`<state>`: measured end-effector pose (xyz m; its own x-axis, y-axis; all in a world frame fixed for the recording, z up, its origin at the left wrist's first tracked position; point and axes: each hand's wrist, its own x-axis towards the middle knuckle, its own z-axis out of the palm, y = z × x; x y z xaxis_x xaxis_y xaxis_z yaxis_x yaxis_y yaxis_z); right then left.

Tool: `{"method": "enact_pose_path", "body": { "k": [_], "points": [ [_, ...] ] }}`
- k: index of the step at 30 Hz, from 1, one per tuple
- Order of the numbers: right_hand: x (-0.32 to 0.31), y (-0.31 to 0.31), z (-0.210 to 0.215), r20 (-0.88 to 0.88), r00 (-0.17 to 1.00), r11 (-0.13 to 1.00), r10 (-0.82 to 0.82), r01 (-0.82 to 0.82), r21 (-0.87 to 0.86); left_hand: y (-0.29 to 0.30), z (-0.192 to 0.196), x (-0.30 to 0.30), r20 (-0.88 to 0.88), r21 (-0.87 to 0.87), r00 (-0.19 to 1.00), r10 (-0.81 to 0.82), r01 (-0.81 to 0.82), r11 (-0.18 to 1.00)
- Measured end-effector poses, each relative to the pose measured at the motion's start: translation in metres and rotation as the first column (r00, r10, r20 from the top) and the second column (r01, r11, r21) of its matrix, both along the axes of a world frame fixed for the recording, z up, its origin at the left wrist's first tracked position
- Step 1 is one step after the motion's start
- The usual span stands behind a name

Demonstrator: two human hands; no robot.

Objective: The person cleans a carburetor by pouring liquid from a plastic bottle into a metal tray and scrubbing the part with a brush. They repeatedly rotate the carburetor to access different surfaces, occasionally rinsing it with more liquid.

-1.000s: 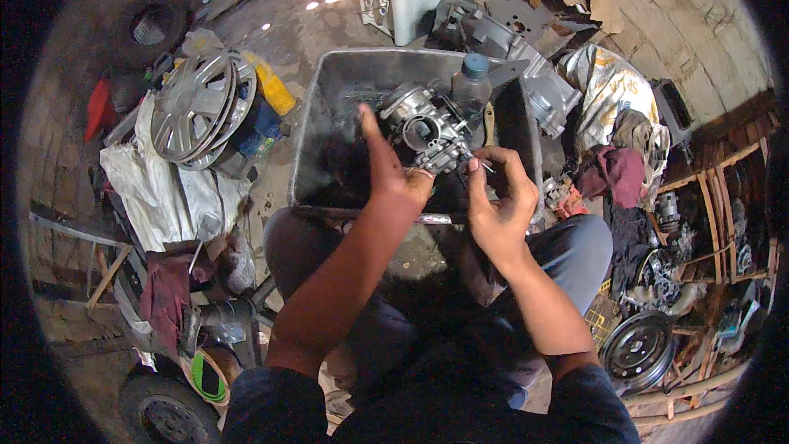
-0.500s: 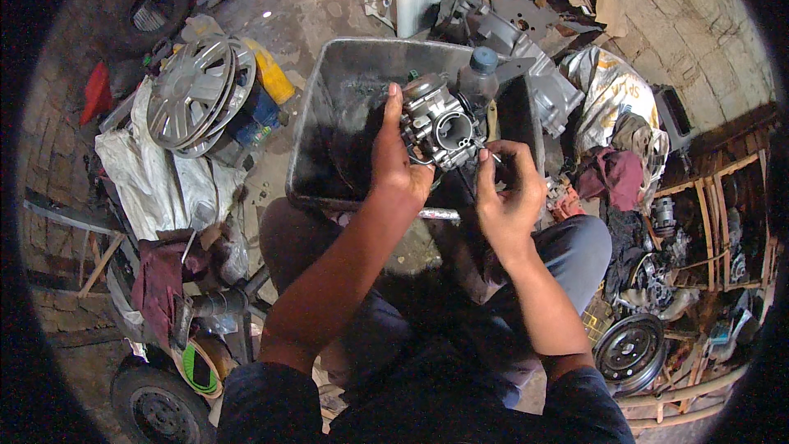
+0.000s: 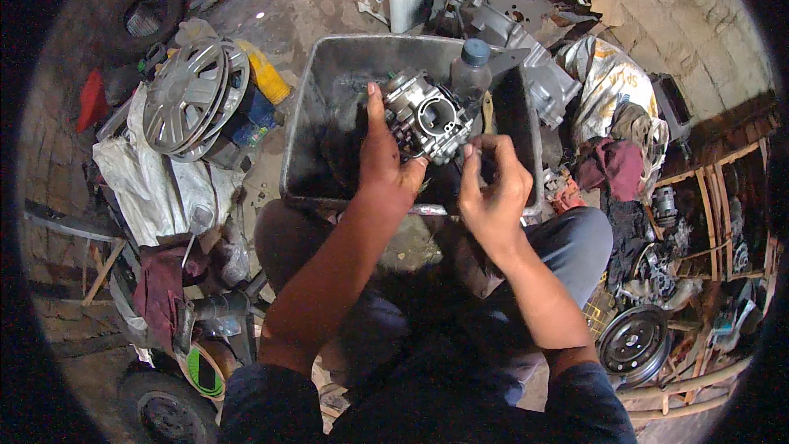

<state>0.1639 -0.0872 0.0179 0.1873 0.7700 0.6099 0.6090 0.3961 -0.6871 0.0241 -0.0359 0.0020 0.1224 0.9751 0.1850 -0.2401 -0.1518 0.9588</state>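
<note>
While the left hand [image 3: 383, 158] clamps the metal carburetor [image 3: 423, 122] over the dark tub [image 3: 333, 86], the right hand [image 3: 497, 179] is at its 4 o'clock, fingertips pinched; whether they hold a part cannot be determined; a capped bottle [image 3: 471, 74] occupies 1 o'clock.

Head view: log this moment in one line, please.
left hand: grips metal part | right hand: by its lower right, contact unclear | below: dark tub, blue-capped bottle inside
</note>
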Motion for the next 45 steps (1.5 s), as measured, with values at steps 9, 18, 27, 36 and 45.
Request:
{"method": "enact_pose_path", "body": {
  "k": [9,18,27,36,45],
  "points": [
    [-0.002,0.001,0.004,0.019,1.000,1.000,-0.020,0.020,-0.003,0.001,-0.006,-0.002,-0.087,0.093,0.995,0.045,-0.037,0.995],
    [-0.002,0.000,-0.005,0.015,1.000,1.000,-0.011,0.011,0.028,0.000,-0.006,-0.002,-0.058,0.091,0.998,0.033,-0.028,0.995],
    [0.002,0.000,0.008,-0.087,0.992,0.993,-0.093,0.086,-0.078,-0.002,-0.010,-0.004,-0.032,0.100,0.999,-0.027,0.030,0.995],
    [0.005,-0.003,-0.010,0.052,0.996,0.998,0.069,-0.069,-0.012,-0.005,-0.014,-0.005,-0.045,0.120,0.995,-0.087,0.091,0.989],
    [0.004,-0.001,-0.010,0.018,0.995,0.994,0.100,-0.101,0.041,-0.004,-0.019,-0.005,-0.040,0.137,0.994,-0.106,0.110,0.984]
  ]
}}
